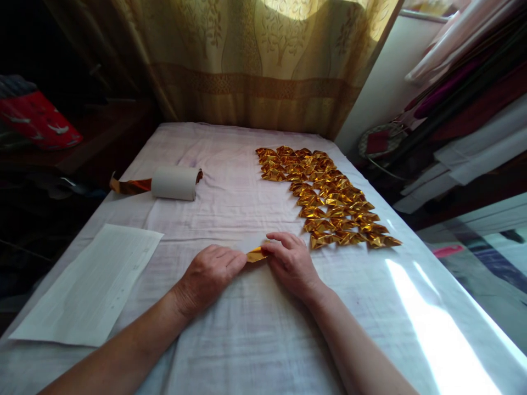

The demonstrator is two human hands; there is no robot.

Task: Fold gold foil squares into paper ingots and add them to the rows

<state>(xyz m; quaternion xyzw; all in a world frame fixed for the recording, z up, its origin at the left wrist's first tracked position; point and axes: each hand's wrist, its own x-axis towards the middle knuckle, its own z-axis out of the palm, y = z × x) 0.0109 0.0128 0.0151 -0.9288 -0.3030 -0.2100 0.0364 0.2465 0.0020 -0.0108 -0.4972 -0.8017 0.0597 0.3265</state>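
Near the middle of the table, a small folded piece of gold foil paper (257,254) is held between my two hands. My left hand (214,272) is closed, its thumb and fingers pinching the left end of the piece. My right hand (290,262) grips the other end with thumb and fingertips, the index finger slightly raised. Close to my right hand, several folded gold foil pieces (335,198) lie in rows. To the upper left lies a white roll (175,184) with a strip of gold foil (134,186) trailing from its left side.
A sheet of paper (93,285) lies on the cloth-covered table (230,159) at left. A patterned curtain (255,66) hangs behind. Hanging clothes (473,131) are at right, and a red bag (41,120) rests on a dark surface at left.
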